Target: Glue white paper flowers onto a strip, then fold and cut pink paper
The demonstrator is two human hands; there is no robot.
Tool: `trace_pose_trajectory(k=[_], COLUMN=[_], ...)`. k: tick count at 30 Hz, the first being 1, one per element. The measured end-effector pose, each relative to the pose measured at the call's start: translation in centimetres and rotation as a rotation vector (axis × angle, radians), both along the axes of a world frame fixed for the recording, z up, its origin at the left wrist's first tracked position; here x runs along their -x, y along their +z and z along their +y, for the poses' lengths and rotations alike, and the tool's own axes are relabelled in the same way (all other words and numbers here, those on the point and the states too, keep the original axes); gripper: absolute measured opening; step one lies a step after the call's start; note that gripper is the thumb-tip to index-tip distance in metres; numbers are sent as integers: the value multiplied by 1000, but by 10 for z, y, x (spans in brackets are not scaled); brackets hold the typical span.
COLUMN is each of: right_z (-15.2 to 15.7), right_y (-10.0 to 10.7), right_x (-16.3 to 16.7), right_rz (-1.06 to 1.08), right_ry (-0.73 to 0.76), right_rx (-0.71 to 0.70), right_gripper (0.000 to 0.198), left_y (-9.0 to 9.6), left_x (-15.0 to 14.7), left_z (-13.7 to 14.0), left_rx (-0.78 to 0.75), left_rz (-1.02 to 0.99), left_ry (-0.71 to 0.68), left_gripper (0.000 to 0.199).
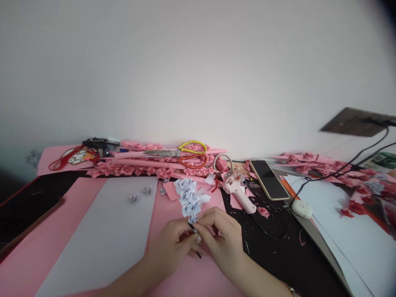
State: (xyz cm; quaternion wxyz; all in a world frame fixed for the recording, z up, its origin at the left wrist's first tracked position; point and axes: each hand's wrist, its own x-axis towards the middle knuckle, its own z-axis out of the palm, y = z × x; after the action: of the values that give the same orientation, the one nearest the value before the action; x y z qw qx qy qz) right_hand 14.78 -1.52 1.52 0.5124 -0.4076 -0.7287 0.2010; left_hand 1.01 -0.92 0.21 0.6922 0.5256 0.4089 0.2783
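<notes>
In the lower middle of the frame, the left hand point(168, 241) and the right hand point(222, 235) are pinching the lower end of a blue spray point(189, 198), its paper blooms pointing up the frame. Below, pink paper point(201, 278) is covering part of the dark surface point(266, 260); left of centre, two loose blooms point(134, 198) are lying on a pale sheet point(102, 235). Right of centre, a glue gun point(241, 196) is resting near a phone point(269, 180), and letters point(259, 186) between them are reading "NEIL". Farther right, a white case point(302, 209) is sitting closed, hiding any contents. Across the middle, scissors point(181, 153) are lying on pink flowers point(136, 170). At the right edge, a green pack point(385, 161) is showing, too blurred to read.
</notes>
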Motion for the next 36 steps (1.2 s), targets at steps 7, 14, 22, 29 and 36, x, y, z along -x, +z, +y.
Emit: trace_pose_trajectory(k=[7, 14, 22, 29, 36], right_z=[1, 2, 2, 9, 33], right_y=[1, -1, 11, 10, 14], right_x=[0, 0, -9, -22, -56], right_rz=[-16, -10, -49, -118, -312], right_ry=[-17, -12, -8, -123, -456], right_rx=[11, 24, 22, -24, -38], right_gripper=[12, 12, 10, 13, 14], left_y=[-1, 2, 2, 4, 12], left_x=[1, 0, 3, 12, 17], left_z=[0, 0, 3, 9, 12], left_rx=[-33, -23, 137, 66, 67], left_rz=[14, 7, -67, -94, -98], left_ry=[-6, -15, 1, 24, 119], left_gripper=[14, 13, 21, 37, 38])
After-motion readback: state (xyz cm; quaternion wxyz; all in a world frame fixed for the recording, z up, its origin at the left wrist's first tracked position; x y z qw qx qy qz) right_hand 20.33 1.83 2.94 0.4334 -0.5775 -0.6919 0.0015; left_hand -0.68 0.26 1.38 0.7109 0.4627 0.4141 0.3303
